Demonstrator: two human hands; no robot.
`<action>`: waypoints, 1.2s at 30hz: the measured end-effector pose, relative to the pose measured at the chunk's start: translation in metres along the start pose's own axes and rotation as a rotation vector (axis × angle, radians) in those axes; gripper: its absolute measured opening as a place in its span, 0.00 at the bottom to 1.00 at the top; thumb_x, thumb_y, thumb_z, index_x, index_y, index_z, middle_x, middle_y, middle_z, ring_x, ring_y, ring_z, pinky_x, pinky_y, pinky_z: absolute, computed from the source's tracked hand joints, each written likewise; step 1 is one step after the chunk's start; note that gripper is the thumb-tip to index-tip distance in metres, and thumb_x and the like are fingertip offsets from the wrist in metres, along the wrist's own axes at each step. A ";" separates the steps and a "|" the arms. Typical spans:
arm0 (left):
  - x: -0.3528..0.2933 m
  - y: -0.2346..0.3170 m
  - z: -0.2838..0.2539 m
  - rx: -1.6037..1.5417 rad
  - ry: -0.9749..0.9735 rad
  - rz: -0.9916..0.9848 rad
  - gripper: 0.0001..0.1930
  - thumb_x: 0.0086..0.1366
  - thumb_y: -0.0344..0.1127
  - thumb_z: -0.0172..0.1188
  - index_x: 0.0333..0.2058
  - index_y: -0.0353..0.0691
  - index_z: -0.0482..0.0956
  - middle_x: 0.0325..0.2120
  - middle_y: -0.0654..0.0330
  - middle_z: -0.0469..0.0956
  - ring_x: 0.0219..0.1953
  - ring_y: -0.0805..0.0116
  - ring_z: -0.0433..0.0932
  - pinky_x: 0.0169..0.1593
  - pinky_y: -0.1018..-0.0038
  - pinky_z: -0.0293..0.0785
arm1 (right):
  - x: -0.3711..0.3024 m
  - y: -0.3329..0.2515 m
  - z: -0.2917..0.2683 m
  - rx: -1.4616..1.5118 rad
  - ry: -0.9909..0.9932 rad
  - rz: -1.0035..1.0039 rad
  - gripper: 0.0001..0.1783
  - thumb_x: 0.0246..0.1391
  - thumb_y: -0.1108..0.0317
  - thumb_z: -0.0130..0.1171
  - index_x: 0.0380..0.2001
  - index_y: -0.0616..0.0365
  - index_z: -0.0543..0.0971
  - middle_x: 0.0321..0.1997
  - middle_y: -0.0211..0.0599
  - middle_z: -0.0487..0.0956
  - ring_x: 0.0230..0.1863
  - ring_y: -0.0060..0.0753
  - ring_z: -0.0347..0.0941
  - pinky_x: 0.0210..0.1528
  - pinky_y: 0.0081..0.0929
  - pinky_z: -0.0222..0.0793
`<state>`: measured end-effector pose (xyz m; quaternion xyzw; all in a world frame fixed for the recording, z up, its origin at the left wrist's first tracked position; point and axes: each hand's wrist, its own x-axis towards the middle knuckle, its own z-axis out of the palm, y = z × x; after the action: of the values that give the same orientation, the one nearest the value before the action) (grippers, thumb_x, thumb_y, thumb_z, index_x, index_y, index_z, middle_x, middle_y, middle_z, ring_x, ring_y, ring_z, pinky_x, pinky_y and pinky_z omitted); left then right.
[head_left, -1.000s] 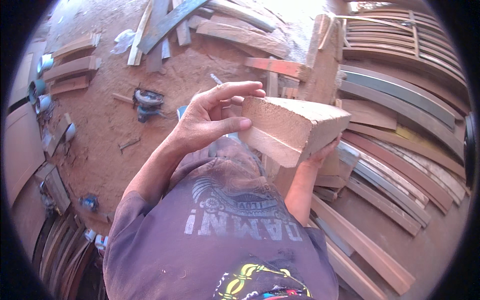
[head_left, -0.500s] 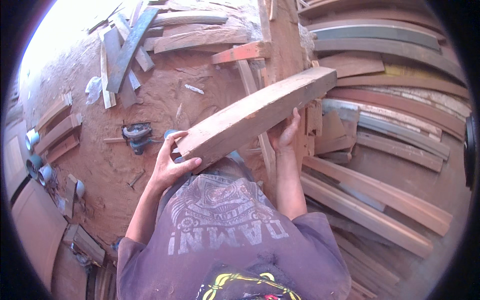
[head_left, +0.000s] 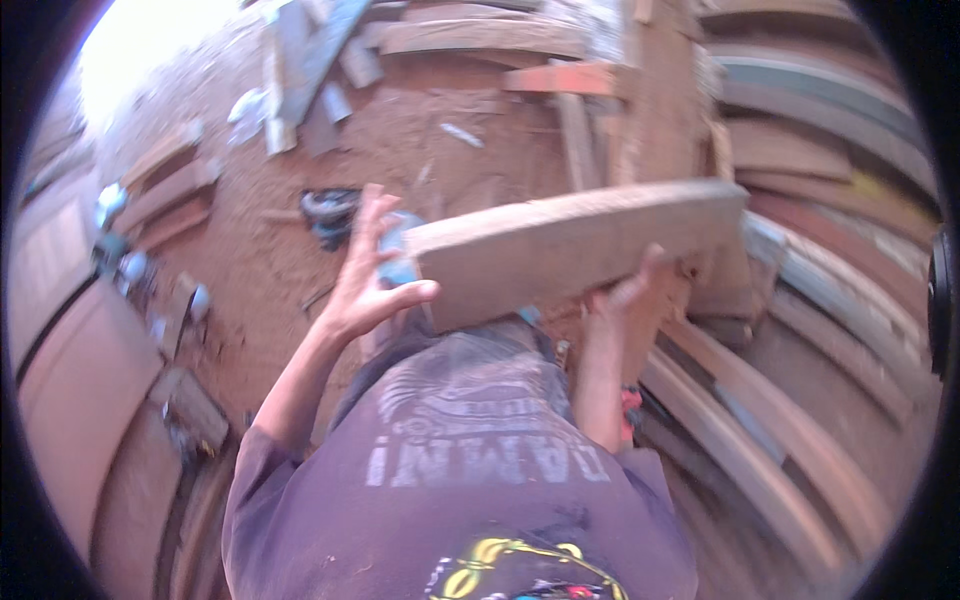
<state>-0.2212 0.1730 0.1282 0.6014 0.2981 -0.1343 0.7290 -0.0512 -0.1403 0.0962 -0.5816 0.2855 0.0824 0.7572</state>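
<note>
Blocky wd beam point(head_left: 570, 248), R hand point(head_left: 622, 290) under, dirt flr point(head_left: 262, 262)

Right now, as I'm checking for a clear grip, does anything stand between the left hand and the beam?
Nothing clearly does. The left hand is open at the beam's left end, its thumb overlapping that end in view. A blue object shows in the gap, but seems to lie beyond both.
</note>
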 end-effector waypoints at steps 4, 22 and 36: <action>-0.005 0.011 0.007 -0.467 -0.386 -0.056 0.64 0.43 0.42 0.87 0.75 0.34 0.55 0.72 0.51 0.64 0.74 0.59 0.61 0.77 0.59 0.54 | -0.013 -0.008 -0.002 0.052 -0.103 -0.037 0.50 0.61 0.27 0.55 0.75 0.47 0.61 0.74 0.44 0.68 0.73 0.52 0.65 0.71 0.58 0.67; 0.007 0.025 0.031 -0.068 -0.152 0.218 0.47 0.49 0.37 0.80 0.65 0.31 0.63 0.59 0.51 0.74 0.65 0.59 0.72 0.71 0.60 0.65 | 0.021 -0.002 -0.036 0.201 -0.284 0.134 0.49 0.59 0.26 0.59 0.73 0.46 0.66 0.71 0.37 0.73 0.70 0.48 0.69 0.68 0.56 0.70; 0.031 -0.042 0.010 0.484 -0.116 0.376 0.46 0.44 0.20 0.75 0.63 0.43 0.64 0.63 0.52 0.72 0.67 0.55 0.71 0.70 0.60 0.67 | -0.040 0.036 -0.078 -0.119 -0.247 0.282 0.40 0.70 0.33 0.50 0.65 0.58 0.72 0.60 0.47 0.81 0.57 0.42 0.82 0.49 0.33 0.81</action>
<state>-0.2176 0.1587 0.0774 0.7933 0.0988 -0.0982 0.5926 -0.1270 -0.1934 0.0752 -0.5652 0.2636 0.2754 0.7316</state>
